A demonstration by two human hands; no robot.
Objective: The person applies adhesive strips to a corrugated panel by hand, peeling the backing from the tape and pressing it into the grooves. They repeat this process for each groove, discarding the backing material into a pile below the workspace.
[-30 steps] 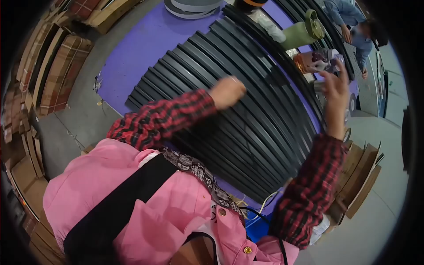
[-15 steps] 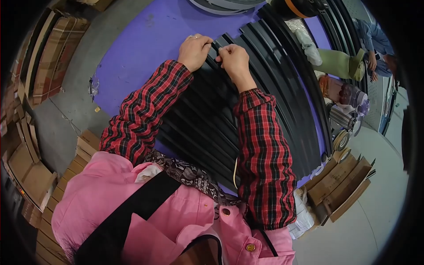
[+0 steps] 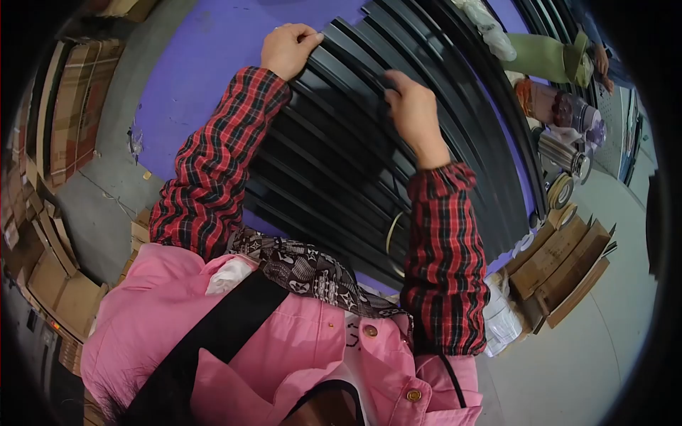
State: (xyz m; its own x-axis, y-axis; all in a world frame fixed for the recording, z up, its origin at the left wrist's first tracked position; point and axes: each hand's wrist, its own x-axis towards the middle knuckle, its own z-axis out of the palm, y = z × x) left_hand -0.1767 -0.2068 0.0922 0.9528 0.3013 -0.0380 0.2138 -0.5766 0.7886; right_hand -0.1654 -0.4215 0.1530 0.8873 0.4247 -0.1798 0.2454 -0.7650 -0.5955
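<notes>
Long black profile strips [image 3: 341, 142] lie side by side across a purple-covered table [image 3: 192, 71]. At the upper end of one strip, my left hand [image 3: 288, 51] is closed, thumb and forefinger pinching its tip. My right hand [image 3: 414, 117] hovers over the middle strips, fingers curled together; whatever they hold, if anything, is hidden. Beside my right sleeve a thin cream-coloured band [image 3: 392, 238] curves in a loop over the strips. Its upper end is too faint to follow.
Tape rolls [image 3: 560, 192], a plastic jar [image 3: 568, 113] and a green cloth-like item [image 3: 540, 57] sit along the right side. A co-worker's hand [image 3: 602, 62] shows at far right. Cardboard boxes [image 3: 85, 106] stand left; an open carton [image 3: 561, 270] lies lower right.
My right hand has drawn away from my left, rightward and toward me. My left hand stays at the strip ends, and the view has shifted. More of the cream band's loop shows.
</notes>
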